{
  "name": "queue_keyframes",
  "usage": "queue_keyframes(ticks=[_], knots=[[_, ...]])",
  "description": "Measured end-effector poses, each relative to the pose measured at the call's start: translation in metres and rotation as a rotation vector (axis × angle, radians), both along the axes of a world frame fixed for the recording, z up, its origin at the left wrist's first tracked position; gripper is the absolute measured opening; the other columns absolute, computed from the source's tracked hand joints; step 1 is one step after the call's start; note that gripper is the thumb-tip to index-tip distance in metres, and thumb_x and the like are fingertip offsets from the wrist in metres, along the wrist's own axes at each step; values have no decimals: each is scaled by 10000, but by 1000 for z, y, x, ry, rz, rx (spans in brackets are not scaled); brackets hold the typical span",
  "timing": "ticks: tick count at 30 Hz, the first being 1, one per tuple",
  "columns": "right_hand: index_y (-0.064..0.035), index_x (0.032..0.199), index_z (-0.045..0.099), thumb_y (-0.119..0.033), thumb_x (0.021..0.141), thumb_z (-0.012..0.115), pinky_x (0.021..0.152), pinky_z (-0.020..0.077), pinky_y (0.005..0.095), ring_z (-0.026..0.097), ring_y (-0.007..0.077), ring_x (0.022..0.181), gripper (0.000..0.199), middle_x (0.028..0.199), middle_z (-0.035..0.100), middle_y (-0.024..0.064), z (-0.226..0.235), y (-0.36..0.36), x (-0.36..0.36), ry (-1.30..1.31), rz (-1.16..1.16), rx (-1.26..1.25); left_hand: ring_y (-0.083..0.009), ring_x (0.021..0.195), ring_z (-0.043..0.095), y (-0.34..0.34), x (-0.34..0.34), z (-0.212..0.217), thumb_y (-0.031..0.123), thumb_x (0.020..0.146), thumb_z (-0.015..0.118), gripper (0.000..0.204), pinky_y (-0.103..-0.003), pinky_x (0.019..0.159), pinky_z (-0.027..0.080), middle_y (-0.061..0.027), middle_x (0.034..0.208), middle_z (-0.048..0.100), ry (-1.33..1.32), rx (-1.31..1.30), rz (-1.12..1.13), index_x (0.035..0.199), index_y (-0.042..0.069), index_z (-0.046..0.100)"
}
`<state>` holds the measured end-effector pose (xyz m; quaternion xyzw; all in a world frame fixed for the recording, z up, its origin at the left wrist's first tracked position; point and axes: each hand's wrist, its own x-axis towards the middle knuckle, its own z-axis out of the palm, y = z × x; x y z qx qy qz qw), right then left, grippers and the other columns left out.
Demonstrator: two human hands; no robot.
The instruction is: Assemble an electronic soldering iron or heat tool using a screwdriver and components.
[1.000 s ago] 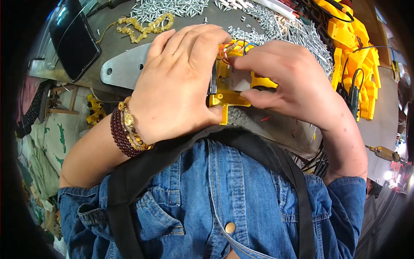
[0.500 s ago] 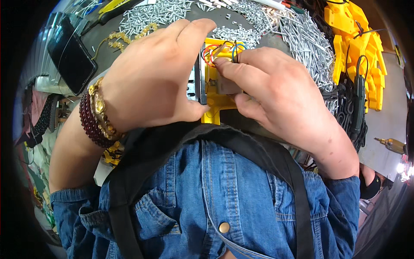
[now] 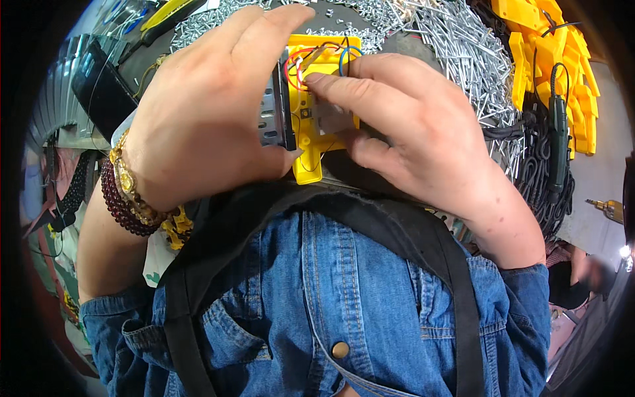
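Note:
Between my hands lies a yellow plastic housing (image 3: 308, 173) with red, white, black and blue wires (image 3: 292, 65) looped in its far part. A slotted metal plate (image 3: 268, 119) with a dark edge runs along its left side. My left hand (image 3: 211, 99) is curved around that side, with the thumb at the near end and the fingers at the far end. On the housing's right side, my right hand (image 3: 417, 119) grips a grey rectangular block (image 3: 333, 120) between thumb and fingers. Its index fingertip lies beside the wires. My right palm hides part of the block.
Heaps of long screws (image 3: 456, 53) and small screws (image 3: 360, 41) lie beyond the housing. A black phone (image 3: 99, 89) is at the left. Yellow housings (image 3: 555, 73) and coiled black cables (image 3: 539, 159) lie at the right, near a brass-tipped tool (image 3: 608, 210). A person sits at lower right.
Both hands and the yellow housing have shifted slightly left in view, so more of the housing's inside shows. The right hand stays on the grey block.

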<state>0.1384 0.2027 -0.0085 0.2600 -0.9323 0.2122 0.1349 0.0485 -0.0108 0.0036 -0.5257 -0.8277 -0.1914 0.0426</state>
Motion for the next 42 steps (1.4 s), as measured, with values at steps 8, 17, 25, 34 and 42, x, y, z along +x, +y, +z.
queue_keyframes(ticks=[8, 17, 25, 34, 42], knots=[[-102, 1179, 692, 8, 614, 728, 791, 545, 378, 652, 303, 914, 576, 1055, 648, 121, 2, -4, -1, -11, -46, 51, -378, 1156, 575, -1, 3, 0, 107, 537, 829, 942, -402, 997, 472, -189, 1259, 569, -30, 16, 34, 1402, 54, 459], [-111, 1165, 705, 43, 604, 727, 776, 549, 358, 658, 291, 904, 582, 1028, 658, 121, -2, -3, 0, 64, -35, -58, -380, 1143, 581, -6, 2, -2, 106, 543, 828, 921, -404, 981, 481, -192, 1252, 570, 22, 54, -15, 1386, 31, 465], [-97, 1125, 731, 31, 614, 781, 753, 558, 321, 663, 250, 854, 529, 1002, 664, 108, -18, -1, -4, 247, -10, -130, -374, 1131, 584, -5, 3, 5, 106, 538, 830, 914, -401, 973, 485, -186, 1240, 574, 38, 43, 16, 1376, 27, 473], [-89, 1124, 733, 43, 586, 792, 769, 561, 328, 674, 253, 886, 557, 1009, 672, 126, -14, -3, 3, 177, -67, -113, -363, 1029, 607, -3, 6, 19, 191, 550, 853, 918, -405, 883, 504, -197, 1142, 587, 67, -43, 9, 1363, -2, 474], [-63, 1128, 730, 89, 553, 791, 783, 563, 311, 686, 248, 906, 598, 1019, 688, 125, -21, -4, 0, 266, -36, -172, -368, 956, 611, -4, 5, 22, 272, 549, 901, 964, -413, 825, 509, -212, 1063, 592, 50, -88, 6, 1345, -44, 459]])
